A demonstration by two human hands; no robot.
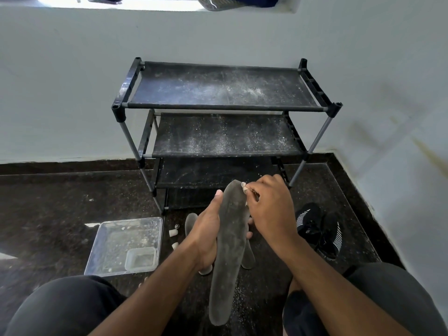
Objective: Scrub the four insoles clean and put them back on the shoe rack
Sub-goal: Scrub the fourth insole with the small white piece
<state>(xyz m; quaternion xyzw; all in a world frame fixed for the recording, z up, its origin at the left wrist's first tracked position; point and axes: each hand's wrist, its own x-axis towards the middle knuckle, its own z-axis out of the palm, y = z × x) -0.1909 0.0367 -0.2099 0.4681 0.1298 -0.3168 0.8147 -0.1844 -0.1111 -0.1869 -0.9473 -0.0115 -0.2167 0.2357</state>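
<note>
So basically the left hand (208,229) is wrapped around the middle of a grey insole (230,251), thumb up along one edge and fingers curled underneath, which props it up off the floor (60,204) like a little work surface. The right hand (271,209) is pinching a small whitish scrubbing bit (244,187) against the toe end, so that's probably the spot getting worked right now. Holding it mid-length looks like it keeps the thing from flopping while the tip gets rubbed. More grey insoles (191,225) lie on the floor right under the hands, partly hidden, so can't count them. A clear plastic tray (101,243) sits just to the left with a few small white pieces (172,232) beside it, handy for grabbing. Black sneakers (320,229) are parked off to the right. Shoe rack (223,105) stands against the wall ahead, dusty shelves with no insoles on them.
</note>
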